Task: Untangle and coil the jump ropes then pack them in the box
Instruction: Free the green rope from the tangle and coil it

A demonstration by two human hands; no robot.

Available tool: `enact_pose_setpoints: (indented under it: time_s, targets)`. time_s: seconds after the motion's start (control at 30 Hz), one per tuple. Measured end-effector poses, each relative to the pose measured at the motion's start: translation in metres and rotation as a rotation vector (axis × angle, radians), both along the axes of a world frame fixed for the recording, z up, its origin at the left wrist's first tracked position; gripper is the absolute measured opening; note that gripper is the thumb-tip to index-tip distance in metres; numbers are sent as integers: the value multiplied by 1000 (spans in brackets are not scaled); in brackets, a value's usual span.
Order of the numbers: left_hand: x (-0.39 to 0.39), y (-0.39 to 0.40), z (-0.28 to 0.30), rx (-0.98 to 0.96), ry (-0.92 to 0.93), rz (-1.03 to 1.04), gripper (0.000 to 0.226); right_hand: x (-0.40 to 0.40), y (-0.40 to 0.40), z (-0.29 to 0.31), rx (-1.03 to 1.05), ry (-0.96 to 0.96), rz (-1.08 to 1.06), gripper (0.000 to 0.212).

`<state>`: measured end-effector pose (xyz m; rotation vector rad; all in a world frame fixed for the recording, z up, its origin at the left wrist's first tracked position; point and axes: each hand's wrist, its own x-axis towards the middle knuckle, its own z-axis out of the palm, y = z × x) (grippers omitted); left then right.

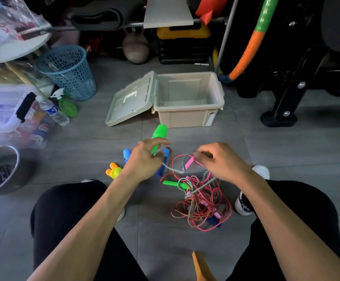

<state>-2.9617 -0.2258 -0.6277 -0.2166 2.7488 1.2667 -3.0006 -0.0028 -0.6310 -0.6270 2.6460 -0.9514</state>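
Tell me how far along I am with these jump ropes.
Early. The box stands open with nothing inside. Your left hand holds a green handle; your right hand pinches its cord near a pink handle. The tangled pile still needs separating, coiling and packing.

Near the one open box (189,100) with one lid (131,99): two hands, left hand (144,157) and right hand (221,161). In front of the box, one tangled pile of ropes (201,203). Green handles (159,134) counted: two. Blue handles (126,155): at least two. Left of the box, one blue basket (68,67) and one water bottle (52,110).
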Motion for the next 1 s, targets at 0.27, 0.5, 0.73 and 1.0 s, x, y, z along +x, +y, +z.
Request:
enact_pose_setpoints:
  time_s: [0.27,0.5,0.73,1.0]
  targets:
    - [-3,22,-10,-10,130,-99,11,8,-8,8,-128,-58,42,32]
    - [-23,1,-30,-163,0,313,10,14,9,16,91,-21,-54,30]
    - [-32,0,-29,-202,-99,325,8,13,7,26,-100,137,-134,24]
    - [-17,27,-12,-41,138,-245,28,-2,3,11,-66,10,16,28]
